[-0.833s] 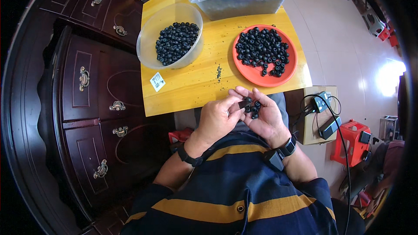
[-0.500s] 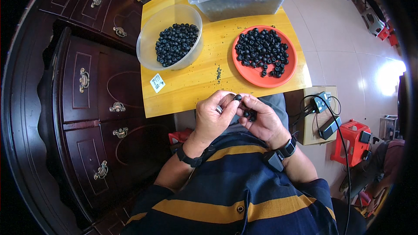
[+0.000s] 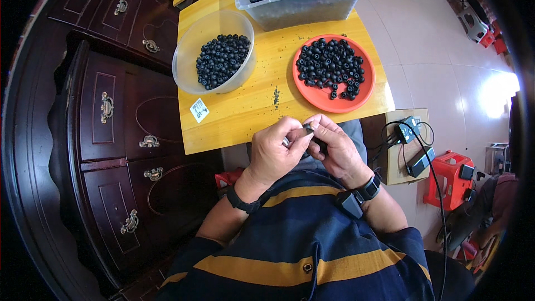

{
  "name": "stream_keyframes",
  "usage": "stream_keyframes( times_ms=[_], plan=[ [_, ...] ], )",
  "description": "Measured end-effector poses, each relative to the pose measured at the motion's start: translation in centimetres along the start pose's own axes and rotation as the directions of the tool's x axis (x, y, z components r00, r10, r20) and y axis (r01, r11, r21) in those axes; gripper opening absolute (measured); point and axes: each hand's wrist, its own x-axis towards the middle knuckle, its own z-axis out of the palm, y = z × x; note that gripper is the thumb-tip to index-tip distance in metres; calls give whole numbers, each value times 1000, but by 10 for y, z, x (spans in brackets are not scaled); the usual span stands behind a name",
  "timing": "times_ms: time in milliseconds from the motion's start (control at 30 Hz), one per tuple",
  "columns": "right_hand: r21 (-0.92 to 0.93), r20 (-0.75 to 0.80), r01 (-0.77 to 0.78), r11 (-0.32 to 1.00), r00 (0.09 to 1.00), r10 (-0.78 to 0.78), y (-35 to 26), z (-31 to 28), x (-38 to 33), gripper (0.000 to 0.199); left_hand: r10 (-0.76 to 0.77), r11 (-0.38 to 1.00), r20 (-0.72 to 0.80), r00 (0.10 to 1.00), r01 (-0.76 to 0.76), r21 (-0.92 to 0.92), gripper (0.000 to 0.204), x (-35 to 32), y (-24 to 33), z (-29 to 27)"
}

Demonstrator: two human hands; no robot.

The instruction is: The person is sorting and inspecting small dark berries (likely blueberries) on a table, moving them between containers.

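Observation:
In front of my body, just off the table's near edge, both hands meet at their fingertips. My left hand [image 3: 274, 151] is closed, its thumb and forefinger pressed against a small black round part [image 3: 308, 126]. A silvery bit shows among its fingers; whether it is a ring or a tool I cannot make out. The thumb and forefinger of my right hand [image 3: 341, 150] pinch the same part from the other side. More black parts [image 3: 320, 144] sit in the curl of the right fingers, mostly hidden.
On the yellow table [image 3: 223, 128] stand a clear round tub [image 3: 184, 72], a red plate [image 3: 323, 102] and a large clear bin [image 3: 301, 14], all holding black parts. Black crumbs and a white label [image 3: 199, 110] lie there too. Dark drawers [image 3: 106, 161] line the left; a cardboard box [image 3: 395, 170] with cables stands right.
My fingers have closed in tighter round the small black part, which is now more covered. My right forefinger has shifted up over it. The table appears slightly lower and further left.

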Motion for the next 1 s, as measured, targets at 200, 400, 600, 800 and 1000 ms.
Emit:
stream_keyframes(
  times_ms=[200, 400, 600, 800, 1000],
  plan=[
    [-6, 23, -3, 1000, 1000, 3, -3, 1, 0, 15, 0, 989, 9, 1000, 1, -147, 19, 7, 8, 0],
    [40, 7, -23, 999, 1000, 23, -4, 2, 2, 15, 143, 988, -98, 985, -147, -37, 22, 8, 5, 9],
    [150, 36, -6, 989, 999, 1, 1, -7, 4, 12, 279, 960, -133, 951, -270, 80, 13, 4, -5, 11],
    [135, 16, 14, 991, 1000, -16, -1, -5, 1, 12, -31, 995, 32, 999, 34, -95, 27, 9, -3, -5],
    [119, 89, -15, 993, 996, 4, 2, -11, 2, 14, -21, 999, 166, 986, 25, -24, 35, 16, -3, -16]
  ],
)
